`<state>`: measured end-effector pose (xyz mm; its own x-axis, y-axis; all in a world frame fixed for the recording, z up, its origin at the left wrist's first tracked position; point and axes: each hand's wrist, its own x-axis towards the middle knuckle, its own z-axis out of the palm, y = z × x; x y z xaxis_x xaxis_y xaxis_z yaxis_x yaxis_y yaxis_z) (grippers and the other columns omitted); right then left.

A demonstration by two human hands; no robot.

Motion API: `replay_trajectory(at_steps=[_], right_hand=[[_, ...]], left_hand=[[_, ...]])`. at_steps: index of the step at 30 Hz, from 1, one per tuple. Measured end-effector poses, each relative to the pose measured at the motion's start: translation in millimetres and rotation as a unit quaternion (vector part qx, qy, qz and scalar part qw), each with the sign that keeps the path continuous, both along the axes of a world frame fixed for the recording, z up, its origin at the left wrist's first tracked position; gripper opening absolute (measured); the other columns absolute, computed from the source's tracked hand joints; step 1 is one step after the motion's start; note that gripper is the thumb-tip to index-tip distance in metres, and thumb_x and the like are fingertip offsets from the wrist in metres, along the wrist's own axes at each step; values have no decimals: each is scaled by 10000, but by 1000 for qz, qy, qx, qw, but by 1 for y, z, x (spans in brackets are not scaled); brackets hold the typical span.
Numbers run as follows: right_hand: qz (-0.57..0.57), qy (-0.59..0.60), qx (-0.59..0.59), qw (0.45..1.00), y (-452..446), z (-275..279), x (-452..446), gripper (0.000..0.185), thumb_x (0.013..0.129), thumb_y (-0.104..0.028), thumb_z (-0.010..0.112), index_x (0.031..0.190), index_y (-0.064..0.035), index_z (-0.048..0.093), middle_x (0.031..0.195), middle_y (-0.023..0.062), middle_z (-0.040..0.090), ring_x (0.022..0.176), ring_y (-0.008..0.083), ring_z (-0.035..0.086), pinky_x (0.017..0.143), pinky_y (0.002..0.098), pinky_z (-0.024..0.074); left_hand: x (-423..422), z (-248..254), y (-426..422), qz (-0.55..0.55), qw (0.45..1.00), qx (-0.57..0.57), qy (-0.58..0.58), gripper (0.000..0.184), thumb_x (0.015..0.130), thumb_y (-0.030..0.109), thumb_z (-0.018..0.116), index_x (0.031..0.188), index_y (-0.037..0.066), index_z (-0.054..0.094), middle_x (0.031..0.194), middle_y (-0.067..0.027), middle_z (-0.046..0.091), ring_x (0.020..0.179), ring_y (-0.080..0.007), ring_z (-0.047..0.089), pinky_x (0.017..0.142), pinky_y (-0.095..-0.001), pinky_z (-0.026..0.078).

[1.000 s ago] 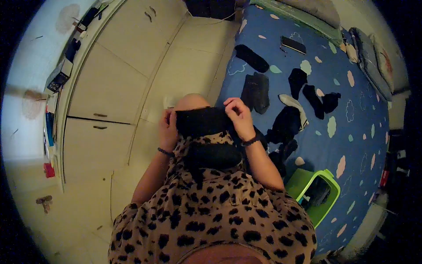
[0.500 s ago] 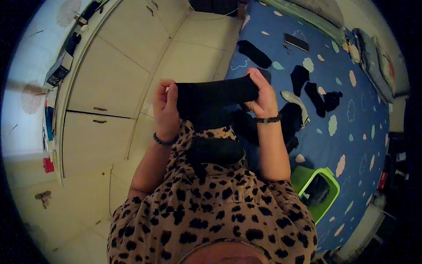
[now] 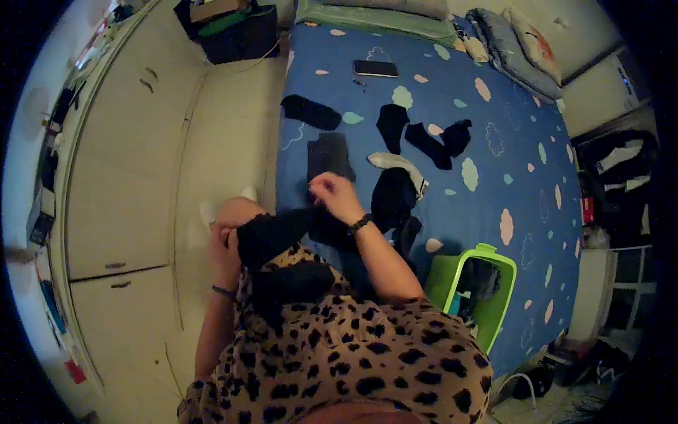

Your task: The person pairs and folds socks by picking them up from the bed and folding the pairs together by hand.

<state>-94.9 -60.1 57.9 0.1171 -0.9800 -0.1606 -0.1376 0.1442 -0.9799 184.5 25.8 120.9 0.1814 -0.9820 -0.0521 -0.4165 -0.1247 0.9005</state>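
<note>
A black sock (image 3: pixel 272 237) is stretched across my lap. My left hand (image 3: pixel 226 251) has its fingers closed on its left end. My right hand (image 3: pixel 339 199) is closed at its other end, slightly blurred, above the bed's edge. Another black cloth piece (image 3: pixel 293 283) lies on my patterned dress. Just beyond my right hand is a dark grey folded cloth (image 3: pixel 330 155) on the bed. Right of that hand lie a bunched black garment (image 3: pixel 393 198) and a pale grey sock (image 3: pixel 402 166).
Several black socks, including one long sock (image 3: pixel 311 112), are spread on the blue bed sheet (image 3: pixel 438 92). A phone (image 3: pixel 376 68) lies farther back. A green basket (image 3: pixel 441 279) with dark cloth inside stands at right. White cabinets (image 3: pixel 120 191) line the left side.
My view has shifted toward the bed. Both hands have come lower and nearer my lap, and the black sock between them now slants instead of being held out level.
</note>
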Motion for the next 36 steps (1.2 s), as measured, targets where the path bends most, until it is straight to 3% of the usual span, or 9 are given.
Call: replay_trajectory(at_steps=[5,7,9,14,15,22,26,29,36], right_hand=[[-329,476,-189,794,-71,-15,-109,465,791,-196,661,1188,-8,509,1175,154,537,1101,391,471,918,446,415],[-238,581,-123,769,-94,-46,-137,436,824,-193,635,1208,-43,496,1186,145,529,1085,390,483,897,442,435],[-159,633,-95,752,-110,-64,-157,390,843,-182,624,1191,-50,508,1148,152,551,1036,383,520,891,432,445],[-333,279,-184,881,-160,-51,-142,206,948,-193,475,1085,-70,567,824,90,615,736,206,582,667,345,491],[-246,-50,-23,968,-138,9,-110,212,971,-228,443,1021,-73,579,776,24,574,619,111,510,524,258,414],[100,-506,223,827,-9,182,47,329,978,-350,433,1062,-55,553,789,-10,545,559,85,466,467,224,363],[152,-463,128,864,22,179,73,285,922,-167,531,1187,-60,530,1047,34,613,853,119,581,723,265,491],[96,-122,-72,985,37,181,80,223,902,-203,609,1079,-77,558,911,-12,572,762,78,563,657,183,454],[78,-281,94,952,48,159,77,145,930,-181,559,927,-42,598,826,-11,583,782,100,554,722,251,450]], left_hand=[[-13,12,19,16,992,-77,-104,412,848,46,584,1248,47,484,1178,-200,532,1093,-317,525,932,-396,428],[-13,28,20,-100,883,-240,-391,549,798,106,652,1318,98,476,1326,-178,446,1228,-338,420,1038,-481,326],[-29,53,12,-234,886,-171,-362,564,787,144,666,1319,108,482,1366,-161,419,1272,-329,372,1062,-504,274],[-29,44,6,-365,871,-68,-322,588,790,216,676,1336,127,478,1429,-137,373,1340,-317,300,1099,-512,200],[-27,49,5,-341,891,-85,-289,582,810,182,654,1349,89,454,1430,-161,361,1337,-324,315,1092,-488,232],[-37,104,-49,-105,938,-8,331,267,959,132,496,1198,14,513,1179,-93,564,1083,-159,525,921,-277,421],[-25,92,-43,-130,878,57,458,166,980,159,478,1044,25,551,956,-16,595,872,-77,543,792,-223,448],[-24,116,-19,-21,867,46,495,202,996,205,461,953,35,559,815,31,580,758,-38,528,719,-194,445],[-20,125,7,-22,874,43,484,253,1006,239,435,945,38,575,808,33,586,727,-44,534,681,-209,453]])
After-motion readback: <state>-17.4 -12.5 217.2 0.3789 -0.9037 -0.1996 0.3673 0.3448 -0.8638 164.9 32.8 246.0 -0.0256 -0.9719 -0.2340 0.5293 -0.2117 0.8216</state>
